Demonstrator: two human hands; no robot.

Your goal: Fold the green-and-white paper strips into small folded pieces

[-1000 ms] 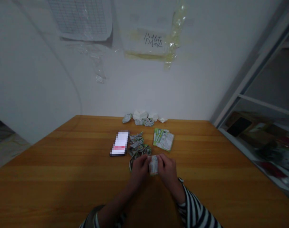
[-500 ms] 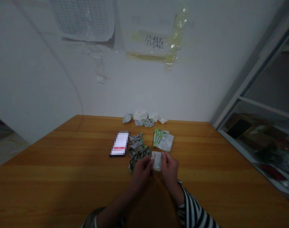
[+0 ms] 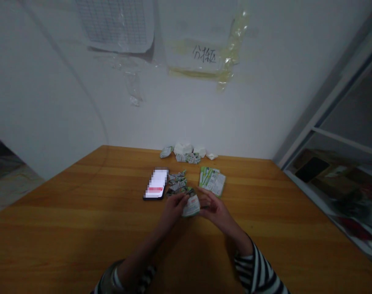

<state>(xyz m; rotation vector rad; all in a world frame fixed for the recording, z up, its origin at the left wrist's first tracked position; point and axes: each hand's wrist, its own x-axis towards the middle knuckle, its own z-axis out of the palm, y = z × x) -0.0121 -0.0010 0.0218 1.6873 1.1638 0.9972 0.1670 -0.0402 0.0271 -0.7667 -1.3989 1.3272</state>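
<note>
My left hand (image 3: 174, 207) pinches a small white-and-green printed paper card (image 3: 191, 206) by its left side, above the table. Close to the card's right edge is my right hand (image 3: 215, 208), its thumb and fingers apart; whether a fingertip touches the edge is hard to see. Crumpled printed papers (image 3: 177, 183) lie just beyond my left hand and are partly hidden by it. Farther back on the right, several flat green-and-white cards (image 3: 213, 182) overlap in a loose pile.
A phone (image 3: 156, 183) with a lit, blurred screen lies left of the crumpled papers. White and printed crumpled scraps (image 3: 182, 150) line the wooden table's (image 3: 91, 212) back edge by the wall. To the right stands a shelf frame with a cardboard box (image 3: 305, 163).
My right hand has let go of the card's right side, and its fingers have spread. The card has tilted and stays in my left hand. The camera view has shifted slightly.
</note>
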